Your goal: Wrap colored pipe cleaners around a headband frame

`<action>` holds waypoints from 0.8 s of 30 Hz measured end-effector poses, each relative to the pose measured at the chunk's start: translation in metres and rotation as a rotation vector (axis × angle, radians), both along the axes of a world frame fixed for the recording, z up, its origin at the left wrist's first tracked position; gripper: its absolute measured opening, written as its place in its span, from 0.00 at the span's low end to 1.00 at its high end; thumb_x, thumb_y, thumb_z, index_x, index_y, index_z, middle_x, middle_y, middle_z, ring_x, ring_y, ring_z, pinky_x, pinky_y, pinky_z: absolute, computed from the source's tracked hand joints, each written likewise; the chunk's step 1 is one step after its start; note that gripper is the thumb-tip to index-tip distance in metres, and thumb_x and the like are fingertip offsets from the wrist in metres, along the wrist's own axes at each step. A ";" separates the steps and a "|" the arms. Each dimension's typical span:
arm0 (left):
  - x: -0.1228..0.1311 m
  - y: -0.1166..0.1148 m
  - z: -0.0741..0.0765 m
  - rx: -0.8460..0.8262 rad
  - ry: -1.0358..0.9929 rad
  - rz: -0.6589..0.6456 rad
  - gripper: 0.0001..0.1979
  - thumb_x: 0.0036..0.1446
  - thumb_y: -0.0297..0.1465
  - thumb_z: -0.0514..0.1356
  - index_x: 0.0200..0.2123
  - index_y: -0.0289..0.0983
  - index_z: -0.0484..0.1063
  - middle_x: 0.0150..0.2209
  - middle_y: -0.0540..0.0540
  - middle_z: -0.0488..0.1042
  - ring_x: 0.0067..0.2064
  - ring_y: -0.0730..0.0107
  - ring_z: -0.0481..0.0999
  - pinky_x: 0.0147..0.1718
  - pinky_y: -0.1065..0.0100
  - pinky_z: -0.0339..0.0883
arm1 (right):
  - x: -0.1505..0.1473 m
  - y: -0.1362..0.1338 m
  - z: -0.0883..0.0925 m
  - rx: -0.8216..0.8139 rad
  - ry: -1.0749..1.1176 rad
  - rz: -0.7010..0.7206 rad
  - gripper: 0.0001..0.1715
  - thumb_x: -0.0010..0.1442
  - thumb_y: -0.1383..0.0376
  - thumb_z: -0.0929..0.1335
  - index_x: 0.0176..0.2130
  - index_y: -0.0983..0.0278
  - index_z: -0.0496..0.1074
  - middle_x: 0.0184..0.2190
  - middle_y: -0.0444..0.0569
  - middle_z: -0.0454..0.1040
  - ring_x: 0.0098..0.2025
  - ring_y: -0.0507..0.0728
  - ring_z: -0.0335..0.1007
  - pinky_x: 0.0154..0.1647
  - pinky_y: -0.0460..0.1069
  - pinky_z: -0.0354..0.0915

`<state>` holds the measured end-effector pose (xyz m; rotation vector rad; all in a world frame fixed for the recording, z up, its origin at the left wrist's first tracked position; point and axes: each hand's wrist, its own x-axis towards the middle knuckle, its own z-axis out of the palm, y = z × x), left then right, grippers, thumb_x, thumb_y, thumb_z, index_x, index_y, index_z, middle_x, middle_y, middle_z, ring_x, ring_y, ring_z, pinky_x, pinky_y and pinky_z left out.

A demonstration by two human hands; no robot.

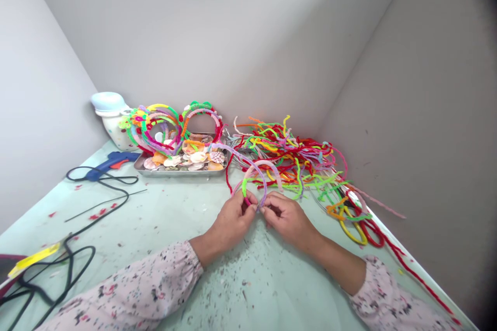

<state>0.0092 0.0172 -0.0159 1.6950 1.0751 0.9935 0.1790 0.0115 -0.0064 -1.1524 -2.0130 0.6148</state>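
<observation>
Closest to my camera, two floral sleeves (155,284) run up to the hands. I have my left hand (235,217) pinching the lower end of a fuzzy hoop (266,164) between thumb and fingers; magenta shows at the pinch, green just above it, pink over the arch. My right hand (287,217) nips the low end of a lilac stem (265,181) just beside that pinch, fingertips almost meeting the left ones. The hoop rises from my left grip and arches over toward the right, its far end hanging above the right hand; the lilac stem curves up, then away to the left, and I can't make out whether it is wound on yet.

Left of the grip, on the pale green table (194,207), lie a black cord (70,264) with a yellow tag (33,261) and, farther off, a blue glue gun (104,165). To the right spill yellow and red loops (361,238). Beyond the grip, a heap of coloured stems (272,150) sits rightward, a metal tray (182,171) of shells (173,162) leftward, with decorated hoops (186,125) standing over it. A lidded white jar (116,129) stands at far left.
</observation>
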 end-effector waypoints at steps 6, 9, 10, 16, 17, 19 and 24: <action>0.000 0.000 0.004 -0.008 -0.006 -0.011 0.03 0.56 0.29 0.54 0.33 0.36 0.66 0.26 0.52 0.65 0.28 0.73 0.62 0.27 0.72 0.56 | 0.000 0.001 -0.001 -0.019 0.001 -0.002 0.10 0.57 0.72 0.64 0.26 0.63 0.68 0.27 0.43 0.67 0.29 0.51 0.65 0.31 0.46 0.61; 0.001 0.000 0.004 -0.029 -0.029 -0.005 0.03 0.55 0.29 0.54 0.33 0.36 0.66 0.26 0.52 0.65 0.28 0.73 0.62 0.28 0.72 0.57 | 0.000 0.001 -0.001 -0.040 0.015 -0.002 0.10 0.58 0.71 0.64 0.26 0.63 0.68 0.26 0.43 0.66 0.27 0.51 0.65 0.30 0.46 0.62; 0.001 0.000 0.005 -0.050 -0.054 -0.002 0.03 0.55 0.29 0.54 0.33 0.36 0.65 0.26 0.52 0.65 0.28 0.74 0.62 0.28 0.72 0.57 | -0.001 0.001 -0.001 -0.055 0.027 -0.002 0.09 0.58 0.70 0.64 0.26 0.63 0.68 0.26 0.42 0.66 0.26 0.50 0.65 0.29 0.45 0.62; 0.002 0.006 0.005 -0.205 -0.239 0.005 0.06 0.54 0.32 0.56 0.32 0.36 0.65 0.24 0.54 0.65 0.24 0.76 0.63 0.25 0.73 0.59 | 0.000 -0.001 -0.003 -0.126 0.168 -0.037 0.04 0.60 0.66 0.64 0.34 0.62 0.69 0.31 0.44 0.69 0.22 0.48 0.67 0.25 0.45 0.64; 0.002 0.006 0.006 -0.219 -0.253 0.013 0.06 0.54 0.33 0.56 0.32 0.35 0.65 0.23 0.54 0.65 0.23 0.77 0.63 0.25 0.73 0.58 | 0.000 -0.001 -0.004 -0.133 0.183 -0.053 0.03 0.59 0.65 0.65 0.35 0.62 0.68 0.32 0.44 0.70 0.22 0.48 0.68 0.24 0.45 0.64; 0.002 0.007 0.008 -0.244 -0.270 0.031 0.07 0.53 0.34 0.57 0.31 0.35 0.65 0.21 0.54 0.65 0.22 0.77 0.63 0.24 0.73 0.57 | 0.001 -0.001 -0.006 -0.130 0.193 -0.074 0.03 0.58 0.65 0.66 0.36 0.62 0.67 0.34 0.45 0.71 0.23 0.48 0.68 0.24 0.44 0.64; 0.003 0.006 0.012 -0.268 -0.269 0.031 0.10 0.53 0.37 0.58 0.29 0.35 0.65 0.17 0.55 0.64 0.20 0.77 0.62 0.22 0.73 0.55 | 0.002 0.000 -0.006 -0.032 0.147 -0.043 0.02 0.59 0.67 0.65 0.34 0.62 0.69 0.37 0.47 0.71 0.28 0.50 0.67 0.28 0.45 0.65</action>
